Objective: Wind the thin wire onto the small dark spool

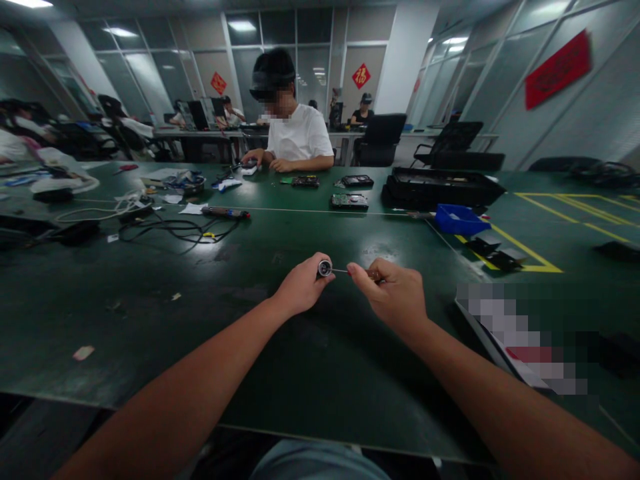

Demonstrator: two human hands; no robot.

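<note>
My left hand (303, 285) is closed around a short, dark cylindrical part (325, 268) with a shiny metal ring at its open end, which faces me. Fingers cover most of its body. My right hand (395, 290) grips a screwdriver (340, 270), its handle largely hidden in the fist and a bit of red showing by the thumb. The thin metal shaft points left, and its tip meets the side of the cylinder or lies just beside it; I cannot tell which. Both hands are held above the green table (280, 360).
Opposite, a person in a white shirt (300, 133) handles a small device. Hard drives (349, 201), a black case (440, 190) and a blue bin (460, 219) stand across the table. Cables (180, 230) and an electric screwdriver (226, 213) lie left, a pale booklet (505, 333) right.
</note>
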